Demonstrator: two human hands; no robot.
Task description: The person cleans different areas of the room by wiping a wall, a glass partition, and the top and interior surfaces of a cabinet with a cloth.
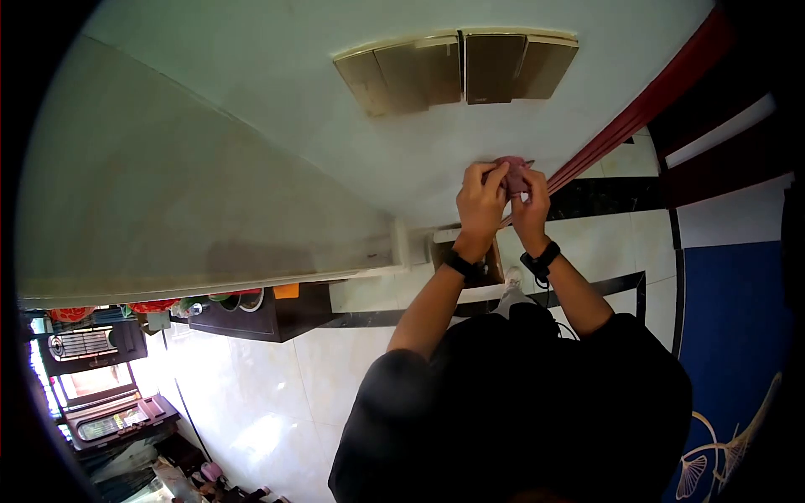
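A small dusky-pink cloth [514, 175] is bunched between my two hands, in front of the pale wall. My left hand [480, 201] grips its left side with bent fingers. On the other side, my right hand [532, 205] pinches the cloth between thumb and fingers. Both wrists wear dark bands. Above the hands, a row of gold-coloured switch plates [488, 69] is fixed to the wall. Whether the cloth touches the wall I cannot tell.
A red curtain [620, 126] hangs just right of my hands. Below them stands an open wooden box or drawer [493, 260]. A dark cabinet [277, 317] is at the left, and a blue panel [729, 327] lies to the right.
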